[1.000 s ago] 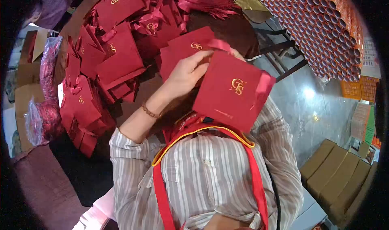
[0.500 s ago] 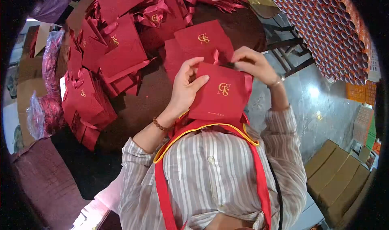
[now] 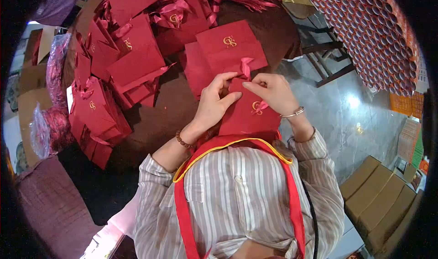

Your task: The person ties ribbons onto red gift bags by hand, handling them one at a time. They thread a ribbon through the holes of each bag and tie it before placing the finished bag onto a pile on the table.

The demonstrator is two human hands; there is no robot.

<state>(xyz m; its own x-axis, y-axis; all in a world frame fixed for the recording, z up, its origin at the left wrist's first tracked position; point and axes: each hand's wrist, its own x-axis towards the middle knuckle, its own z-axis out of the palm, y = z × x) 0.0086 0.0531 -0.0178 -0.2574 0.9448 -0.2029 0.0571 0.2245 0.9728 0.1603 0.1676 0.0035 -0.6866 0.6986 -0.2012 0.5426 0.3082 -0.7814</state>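
Note:
A flat red paper gift bag (image 3: pixel 239 120) with a gold logo is held in front of my chest. My left hand (image 3: pixel 213 101) grips its upper left edge, thumb on the front face and fingers behind. At the top edge, my right hand (image 3: pixel 275 92) has its thumb and fingers pinched together on the bag's pink ribbon (image 3: pixel 246 67). One part of this ribbon stands up above the edge, and another lies over the logo. The fingertips partly hide where the ribbon meets the bag. Just beyond lies another red bag (image 3: pixel 230 49) with the same logo.
More red bags (image 3: pixel 137 65) with ribbons cover the left and far side of the brown round table (image 3: pixel 169 108). Plastic-wrapped bundles (image 3: pixel 57 122) lie at the left edge. Rows of tubes (image 3: pixel 365 26), a stool (image 3: pixel 326 60) and cardboard boxes (image 3: pixel 383 199) are on the right.
My right hand has moved left from the bag's right corner to the top edge near my left hand. The ribbon, earlier at the right side, now crosses the logo.

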